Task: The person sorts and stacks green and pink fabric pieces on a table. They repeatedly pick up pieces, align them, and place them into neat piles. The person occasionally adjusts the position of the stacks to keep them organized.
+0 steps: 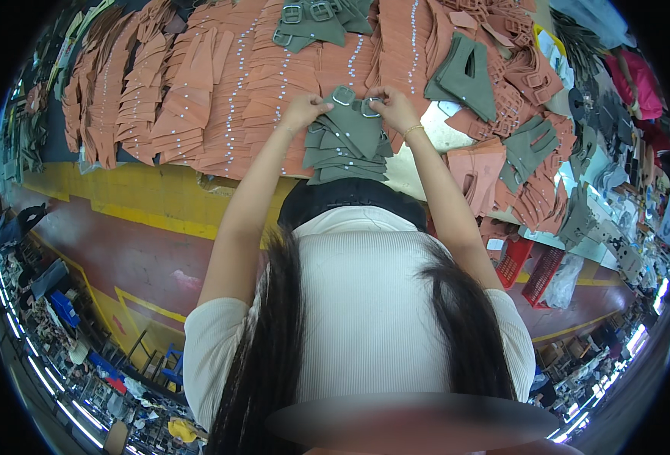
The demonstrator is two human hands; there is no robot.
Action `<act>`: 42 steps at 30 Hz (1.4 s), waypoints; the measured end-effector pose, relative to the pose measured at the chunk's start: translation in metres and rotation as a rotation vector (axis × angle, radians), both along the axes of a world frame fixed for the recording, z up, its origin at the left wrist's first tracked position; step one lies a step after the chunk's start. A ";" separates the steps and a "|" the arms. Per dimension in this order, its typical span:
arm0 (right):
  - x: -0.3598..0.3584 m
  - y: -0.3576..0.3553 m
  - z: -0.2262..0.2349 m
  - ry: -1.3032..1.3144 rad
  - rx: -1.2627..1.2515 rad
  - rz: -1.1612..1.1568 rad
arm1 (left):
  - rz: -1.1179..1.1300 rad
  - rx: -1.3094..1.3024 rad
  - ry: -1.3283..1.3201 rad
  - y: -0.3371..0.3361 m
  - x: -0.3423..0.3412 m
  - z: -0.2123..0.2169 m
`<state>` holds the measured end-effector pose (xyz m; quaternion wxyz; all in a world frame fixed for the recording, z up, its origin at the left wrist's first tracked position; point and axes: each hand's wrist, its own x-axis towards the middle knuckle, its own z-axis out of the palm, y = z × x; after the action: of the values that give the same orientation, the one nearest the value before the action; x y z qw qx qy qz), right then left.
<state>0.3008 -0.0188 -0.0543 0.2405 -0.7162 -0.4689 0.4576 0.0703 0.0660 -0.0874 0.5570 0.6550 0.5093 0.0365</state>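
Left hand (pixel 302 111), right hand (pixel 393 108) apparently pinching green buckled straps (pixel 348 136).

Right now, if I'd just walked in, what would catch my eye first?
Probably the sea of terracotta-orange leather pieces stacked in overlapping rows across the table. At its middle, the left hand and right hand each pinch the olive-green buckled pieces piled there. More green pieces lie to the right.
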 end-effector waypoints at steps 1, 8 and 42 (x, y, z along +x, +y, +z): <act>0.001 -0.002 -0.005 -0.004 0.021 -0.007 | -0.007 0.047 0.015 -0.001 0.003 -0.005; -0.004 -0.035 -0.024 -0.170 0.128 -0.104 | -0.067 0.041 0.078 0.009 0.007 -0.020; -0.017 -0.044 -0.061 -0.091 0.187 -0.202 | 0.148 0.173 0.042 -0.024 0.024 -0.016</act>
<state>0.2843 -0.0626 -0.1150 0.3293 -0.7543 -0.4453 0.3526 0.0947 0.0423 -0.1032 0.4835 0.6619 0.5626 0.1075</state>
